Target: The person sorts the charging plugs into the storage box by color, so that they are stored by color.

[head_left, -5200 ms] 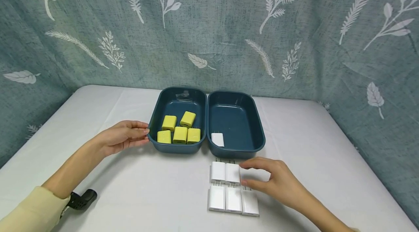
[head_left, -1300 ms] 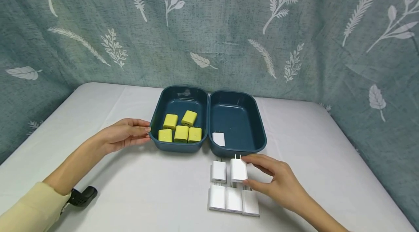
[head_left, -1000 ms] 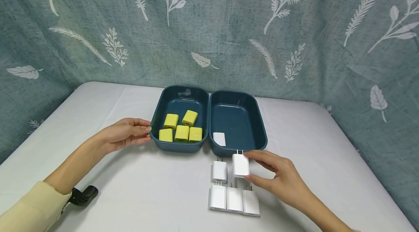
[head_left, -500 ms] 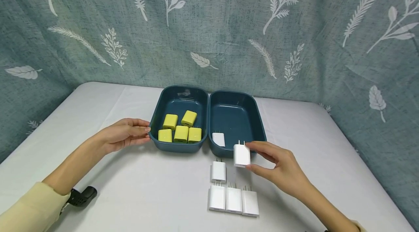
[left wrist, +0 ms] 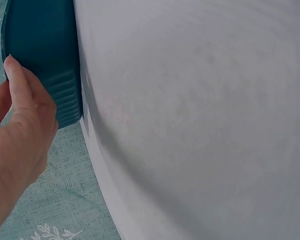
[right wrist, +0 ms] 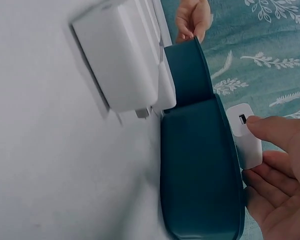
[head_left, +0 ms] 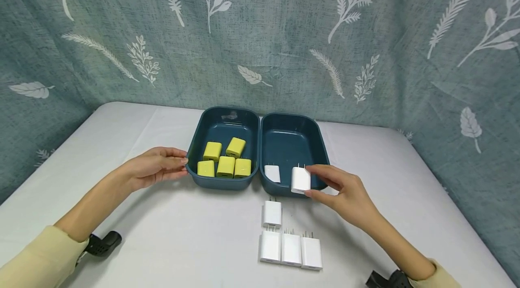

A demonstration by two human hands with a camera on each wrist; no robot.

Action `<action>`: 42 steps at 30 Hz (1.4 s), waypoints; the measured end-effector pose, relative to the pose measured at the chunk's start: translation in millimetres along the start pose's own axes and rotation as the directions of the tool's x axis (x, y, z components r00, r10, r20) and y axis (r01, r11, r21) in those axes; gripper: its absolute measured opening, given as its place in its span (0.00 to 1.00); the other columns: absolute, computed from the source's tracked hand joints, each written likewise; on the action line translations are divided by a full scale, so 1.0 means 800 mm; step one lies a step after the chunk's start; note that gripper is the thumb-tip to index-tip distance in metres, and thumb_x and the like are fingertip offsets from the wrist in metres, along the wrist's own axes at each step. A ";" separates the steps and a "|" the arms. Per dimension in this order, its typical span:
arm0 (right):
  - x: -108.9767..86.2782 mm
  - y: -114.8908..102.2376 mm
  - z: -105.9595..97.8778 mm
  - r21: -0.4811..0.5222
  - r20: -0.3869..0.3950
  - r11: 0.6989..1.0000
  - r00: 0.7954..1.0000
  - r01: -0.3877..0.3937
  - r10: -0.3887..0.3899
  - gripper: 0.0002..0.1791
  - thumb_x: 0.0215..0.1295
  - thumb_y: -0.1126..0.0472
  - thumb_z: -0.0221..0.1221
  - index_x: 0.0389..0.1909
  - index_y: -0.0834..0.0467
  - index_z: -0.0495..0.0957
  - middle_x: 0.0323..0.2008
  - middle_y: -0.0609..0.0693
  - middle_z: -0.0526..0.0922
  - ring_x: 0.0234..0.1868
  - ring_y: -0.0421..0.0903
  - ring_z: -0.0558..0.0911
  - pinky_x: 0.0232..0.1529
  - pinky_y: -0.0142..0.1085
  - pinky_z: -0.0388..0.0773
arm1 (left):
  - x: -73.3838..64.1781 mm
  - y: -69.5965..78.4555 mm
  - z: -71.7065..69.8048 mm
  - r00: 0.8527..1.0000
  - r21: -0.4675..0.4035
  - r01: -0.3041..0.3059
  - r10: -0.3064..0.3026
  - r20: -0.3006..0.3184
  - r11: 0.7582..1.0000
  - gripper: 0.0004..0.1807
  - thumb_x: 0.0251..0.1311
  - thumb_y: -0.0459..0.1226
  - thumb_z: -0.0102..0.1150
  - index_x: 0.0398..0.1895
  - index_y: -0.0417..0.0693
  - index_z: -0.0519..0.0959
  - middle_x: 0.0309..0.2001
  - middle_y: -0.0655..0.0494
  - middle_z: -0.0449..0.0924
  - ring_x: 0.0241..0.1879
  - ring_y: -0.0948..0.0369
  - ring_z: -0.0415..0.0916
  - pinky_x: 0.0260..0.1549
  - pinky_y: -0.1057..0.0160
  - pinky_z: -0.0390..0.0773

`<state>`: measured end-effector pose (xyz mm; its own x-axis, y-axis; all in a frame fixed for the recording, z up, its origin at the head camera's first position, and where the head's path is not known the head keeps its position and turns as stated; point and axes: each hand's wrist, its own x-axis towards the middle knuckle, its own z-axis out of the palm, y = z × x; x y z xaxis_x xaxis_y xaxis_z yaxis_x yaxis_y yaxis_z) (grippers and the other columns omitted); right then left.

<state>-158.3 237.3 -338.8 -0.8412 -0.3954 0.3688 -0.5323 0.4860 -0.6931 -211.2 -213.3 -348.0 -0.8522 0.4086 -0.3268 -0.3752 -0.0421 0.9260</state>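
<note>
Thumb and fingers of my right hand point(head_left: 345, 191) pinch a white USB wall charger point(head_left: 300, 180), prongs pointing away, over the near rim of the right dark-blue box point(head_left: 290, 155). In the right wrist view, the thumb lies beside the charger's USB port point(right wrist: 243, 119). A second white charger point(head_left: 272, 173) lies in that box's near-left corner. My left hand point(head_left: 156, 167) grips the left side of the left dark-blue box point(head_left: 223, 183) at its rim. Several yellow chargers point(head_left: 225, 166) lie in this box.
One white charger point(head_left: 272, 214) lies on the white-covered table point(head_left: 183, 234) before the boxes. Nearer stands a row of three more chargers point(head_left: 290, 249). A leaf-patterned curtain point(head_left: 280, 39) hangs behind the table.
My right hand has taken a white charger from the upper pair on the table and carried it away from me to over the right box. My left hand stays at the left box.
</note>
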 end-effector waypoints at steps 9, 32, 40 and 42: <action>0.017 0.007 -0.003 -0.035 -0.008 0.999 1.000 -0.021 0.021 0.26 0.58 0.60 0.72 0.58 0.54 0.80 0.56 0.47 0.81 0.60 0.46 0.77 0.57 0.29 0.76 | 0.001 0.002 0.001 1.000 -0.002 -0.007 0.007 0.005 1.000 0.23 0.72 0.28 0.51 0.63 0.25 0.58 0.41 0.48 0.78 0.41 0.60 0.82 0.48 0.65 0.83; 0.046 0.013 0.007 -0.189 0.088 0.981 0.995 -0.034 0.051 0.24 0.58 0.61 0.72 0.56 0.59 0.81 0.53 0.51 0.83 0.53 0.53 0.81 0.52 0.49 0.81 | 0.000 -0.001 0.000 1.000 -0.001 0.002 -0.002 -0.003 1.000 0.23 0.72 0.28 0.51 0.63 0.26 0.58 0.41 0.49 0.78 0.41 0.60 0.82 0.48 0.64 0.83; 0.054 0.013 0.010 -0.188 0.160 0.981 0.985 -0.035 0.065 0.25 0.58 0.62 0.71 0.57 0.61 0.80 0.52 0.51 0.83 0.44 0.52 0.80 0.50 0.49 0.81 | 0.000 -0.002 0.000 1.000 0.012 -0.003 0.003 -0.003 1.000 0.24 0.72 0.29 0.51 0.64 0.25 0.57 0.42 0.49 0.78 0.42 0.60 0.82 0.49 0.64 0.82; 0.057 0.015 0.011 -0.191 0.177 0.981 0.982 -0.032 0.066 0.25 0.58 0.62 0.71 0.57 0.61 0.80 0.52 0.52 0.83 0.48 0.51 0.81 0.53 0.48 0.80 | 0.001 -0.003 -0.001 1.000 0.009 -0.004 0.004 -0.002 1.000 0.23 0.72 0.29 0.51 0.64 0.25 0.58 0.42 0.49 0.78 0.42 0.60 0.82 0.49 0.64 0.82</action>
<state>-202.0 218.4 -335.4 -0.8447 -0.4938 0.2066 -0.5134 0.6384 -0.5734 -211.1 -213.9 -350.2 -0.8546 0.4065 -0.3232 -0.3685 -0.0359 0.9290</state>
